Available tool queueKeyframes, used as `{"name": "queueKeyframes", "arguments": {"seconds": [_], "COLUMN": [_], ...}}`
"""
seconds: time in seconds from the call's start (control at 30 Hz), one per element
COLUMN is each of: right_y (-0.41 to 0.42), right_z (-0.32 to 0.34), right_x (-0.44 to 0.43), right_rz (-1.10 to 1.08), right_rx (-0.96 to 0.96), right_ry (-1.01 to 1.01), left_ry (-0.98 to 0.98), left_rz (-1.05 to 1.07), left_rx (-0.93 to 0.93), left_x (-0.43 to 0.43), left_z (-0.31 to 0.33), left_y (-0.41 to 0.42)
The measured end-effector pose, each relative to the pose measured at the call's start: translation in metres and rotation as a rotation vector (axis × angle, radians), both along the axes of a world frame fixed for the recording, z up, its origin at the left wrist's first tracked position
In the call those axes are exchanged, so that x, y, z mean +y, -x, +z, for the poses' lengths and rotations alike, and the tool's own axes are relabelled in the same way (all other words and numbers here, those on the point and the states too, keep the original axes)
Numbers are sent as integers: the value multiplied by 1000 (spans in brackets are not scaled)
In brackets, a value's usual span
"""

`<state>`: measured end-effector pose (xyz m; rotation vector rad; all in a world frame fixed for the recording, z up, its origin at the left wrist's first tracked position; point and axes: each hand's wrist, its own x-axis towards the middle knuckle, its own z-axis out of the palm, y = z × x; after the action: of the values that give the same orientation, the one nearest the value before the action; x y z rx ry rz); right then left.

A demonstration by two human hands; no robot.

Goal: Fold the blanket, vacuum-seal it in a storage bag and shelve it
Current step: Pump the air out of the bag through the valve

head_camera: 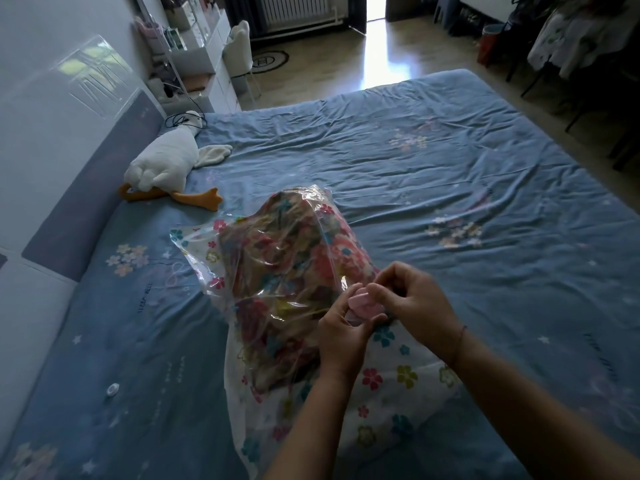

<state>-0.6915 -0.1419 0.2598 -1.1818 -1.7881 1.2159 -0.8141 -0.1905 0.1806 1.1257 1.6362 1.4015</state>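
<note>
I see a bed in a wrinkled blue floral sheet [433, 161], with a padded headboard [86, 188] on the left and a plush goose [166, 161] beside it. Far end: white dresser [204, 53], white chair [239, 50], radiator [294, 8]. Daylight from the doorway [375, 5] glares on the wood floor [415, 50]; red bin [486, 43] at right.

A single wide-angle view from the person's head looks forward and down across the bed [450, 161]. The left hand [341, 337] and right hand [414, 306] sit close, low in the middle; the floor [346, 64] and radiator [294, 10] lie far off at the top.
</note>
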Motion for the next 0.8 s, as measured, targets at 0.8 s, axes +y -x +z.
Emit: {"name": "queueKeyframes", "arguments": {"seconds": [0.8], "right_y": [-4], "right_z": [31], "right_x": [1], "right_rz": [66], "right_rx": [82], "right_ry": [-323], "left_ry": [20], "left_rz": [2], "left_rx": [5], "left_x": [0], "left_z": [3], "left_y": [-1]}}
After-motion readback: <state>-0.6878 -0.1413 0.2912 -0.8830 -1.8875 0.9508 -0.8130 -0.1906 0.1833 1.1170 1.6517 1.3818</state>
